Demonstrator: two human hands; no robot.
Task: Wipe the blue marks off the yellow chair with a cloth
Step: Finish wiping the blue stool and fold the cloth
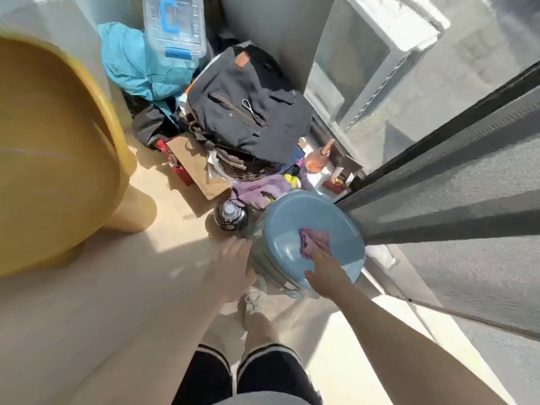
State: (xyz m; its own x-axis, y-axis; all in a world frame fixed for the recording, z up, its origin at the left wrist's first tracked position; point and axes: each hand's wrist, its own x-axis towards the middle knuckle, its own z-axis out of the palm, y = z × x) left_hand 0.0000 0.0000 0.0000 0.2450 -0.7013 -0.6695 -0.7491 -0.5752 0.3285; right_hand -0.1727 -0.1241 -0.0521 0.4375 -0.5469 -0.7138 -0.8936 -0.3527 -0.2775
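Observation:
The yellow chair [55, 159] fills the left of the head view, its round seat and one thick leg showing; I can make out no blue marks on it. A small pink cloth [314, 241] lies on the seat of a blue stool [292, 217] lower right of centre. My right hand [324, 270] rests on the stool with its fingertips on the cloth's near edge; whether it grips the cloth is unclear. My left hand [233, 267] hovers with fingers spread just left of the stool, holding nothing.
A black backpack [248, 109] on a wicker basket, a teal garment [134, 62], a clear plastic box [175, 24] and a paper bag [193, 168] crowd the far corner. A black bottle [230, 214] stands beside the stool. A sliding screen door [453, 182] runs along the right.

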